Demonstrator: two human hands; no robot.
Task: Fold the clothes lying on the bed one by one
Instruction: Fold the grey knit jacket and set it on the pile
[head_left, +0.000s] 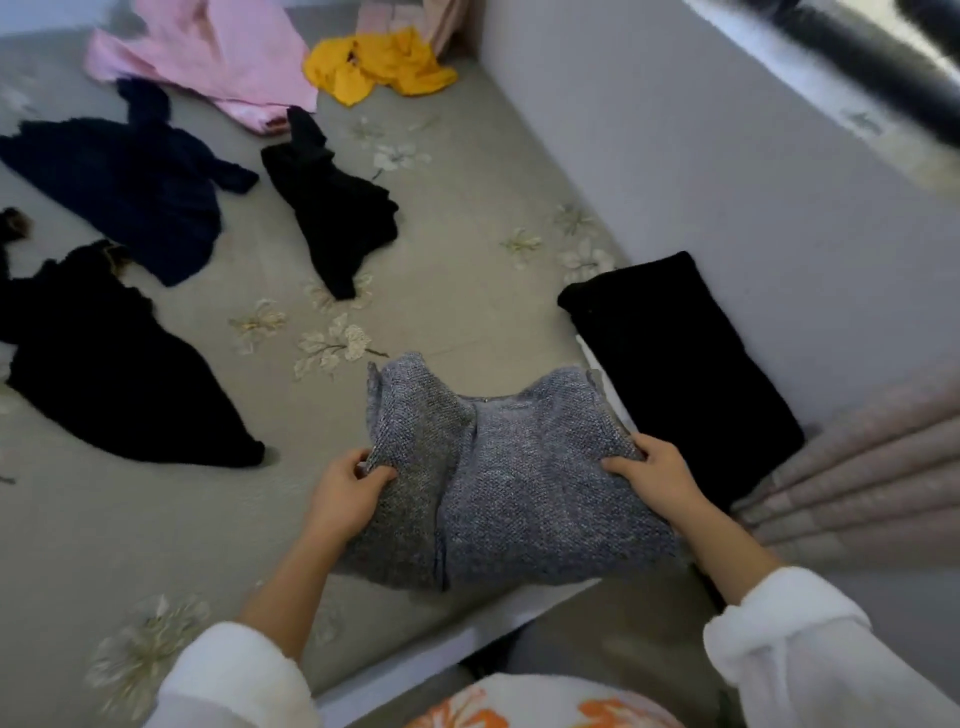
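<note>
A grey knitted sweater lies partly folded at the near corner of the bed. My left hand pinches its left edge between thumb and fingers. My right hand grips its right edge. To the right of the sweater, a folded black garment lies against the wall. Unfolded clothes lie spread over the bed: a black piece in the middle, a dark navy one at the left, another black one at the near left, a pink one and a yellow one at the far end.
The bed has a grey sheet with a pale flower print. A grey wall runs along its right side. Pinkish pleated fabric hangs at the right by the folded black garment. The bed's white edge is just in front of me.
</note>
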